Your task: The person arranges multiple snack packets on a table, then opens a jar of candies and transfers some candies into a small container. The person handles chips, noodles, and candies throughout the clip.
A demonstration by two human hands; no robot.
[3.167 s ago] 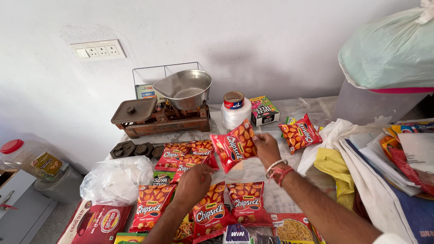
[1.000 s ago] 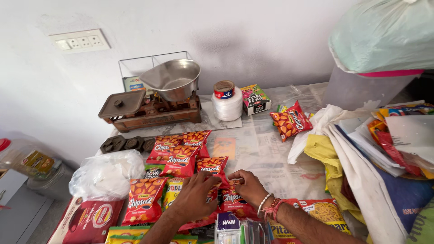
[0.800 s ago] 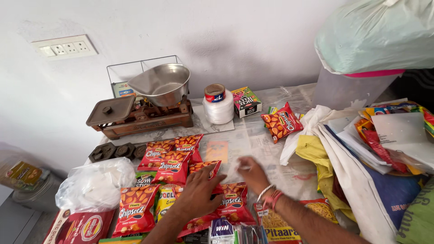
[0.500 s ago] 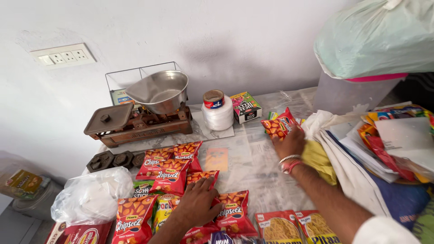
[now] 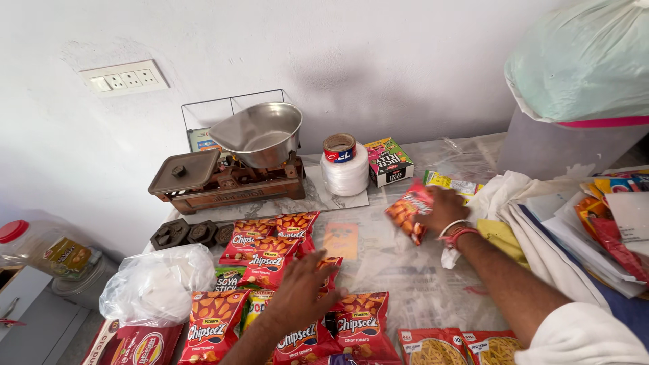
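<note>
In the head view, we find our right hand [image 5: 441, 208] closed around a red snack packet [image 5: 408, 213] toward the far right of the table [image 5: 433, 284], fingers wrapped over its upper edge, with the packet lifted slightly and tilted; it sits just left of a yellow packet [image 5: 451, 184] and near the heap of white cloth [image 5: 514, 203]. Our left hand [image 5: 301, 294] lies flat with fingers spread, pressing on the group of red chip packets [image 5: 284, 250] laid in rows at the centre; it grips nothing. We judge the step in hand to be gathering a stray packet toward the laid-out rows, with the left hand steadying those already placed. The move that follows calls for carrying the held packet leftward across the bare stretch of table and setting it flat beside the rows without shifting its neighbours. Behind the rows stand a balance scale [image 5: 226, 179] with a steel pan [image 5: 260, 132], a spool of white thread [image 5: 345, 169] and a small box [image 5: 387, 161]. A clear plastic bag [image 5: 155, 284] lies at the left, and dark weights [image 5: 189, 233] rest just before the scale.
</note>
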